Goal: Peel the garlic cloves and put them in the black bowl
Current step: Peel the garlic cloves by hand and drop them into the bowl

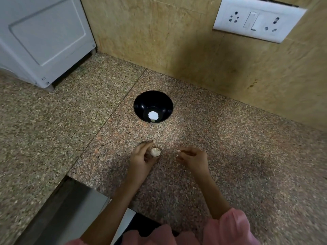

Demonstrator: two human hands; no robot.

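- Head view: the left hand (141, 157) curls its fingers round the garlic (155, 152), whose exposed end points toward the right hand (193, 156), just beside it.
- The right hand's fingertips are drawn together; blur hides whether they hold anything.
- The black bowl (138, 101) sits straight beyond the garlic, nearer the left hand.

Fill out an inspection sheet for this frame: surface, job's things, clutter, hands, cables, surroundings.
Surface: speckled brown granite counter, with a seam line crossing it.
Job's things: round black bowl stands upright beyond the hands; a white round patch at its bottom cannot be identified. The whitish garlic piece is in hand.
Clutter: small pale scrap at the bowl's near side.
Hands: left hand holds the garlic piece; right hand pinches a tiny white bit, too small to identify.
Cables: nothing seen.
Surroundings: white appliance back left; white socket plate on the beige wall.
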